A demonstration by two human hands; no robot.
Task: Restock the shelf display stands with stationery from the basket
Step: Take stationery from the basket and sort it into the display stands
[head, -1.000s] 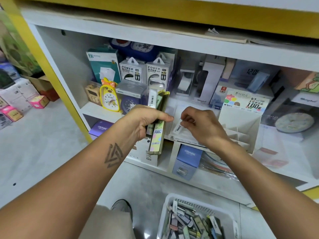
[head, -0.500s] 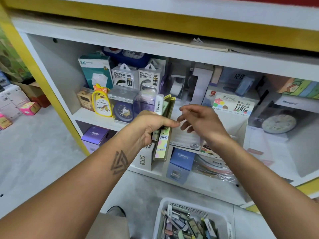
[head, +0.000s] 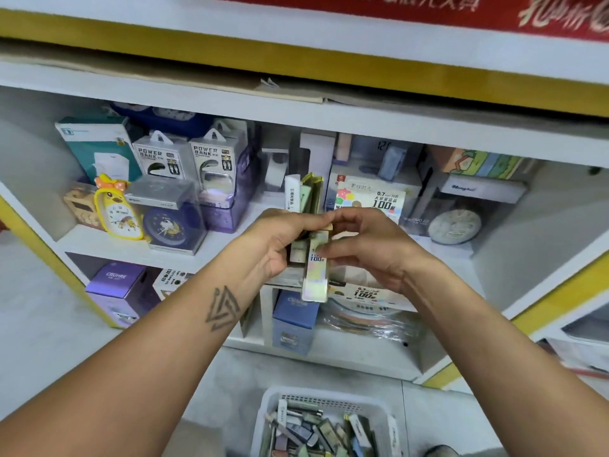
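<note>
Left hand (head: 280,239) grips a stack of slim packs (head: 304,199), fingers curled round its middle. The stack stands roughly upright: tops rise above the knuckles, bottoms hang below the palm. Long axis runs near vertical, leaning slightly right at the top.

Right hand (head: 365,249) meets the stack from the right. Thumb and fingers pinch the front pack (head: 315,275), a pale iridescent one printed "100". That pack sits lower than the rest of the stack; its lower end points down toward the basket (head: 273,404), its upper end is hidden between the two hands. Whether it is clear of the left-hand grip cannot be told.

Both hands are held in front of the shelf (head: 230,239), at the level of the display stand (head: 369,199) with the "0.7 100" header card, which lies just behind the right hand.

Since half a second ago: the right hand, then open and apart from the stack with fingers spread, has closed in and taken hold of the front pack. The left hand keeps the same grip. The view has tilted up, showing a red banner (head: 494,11) at top.

The basket on the floor below holds many more packs, lying jumbled. Clocks (head: 118,209) and power bank boxes (head: 158,156) stand on the shelf at left.
</note>
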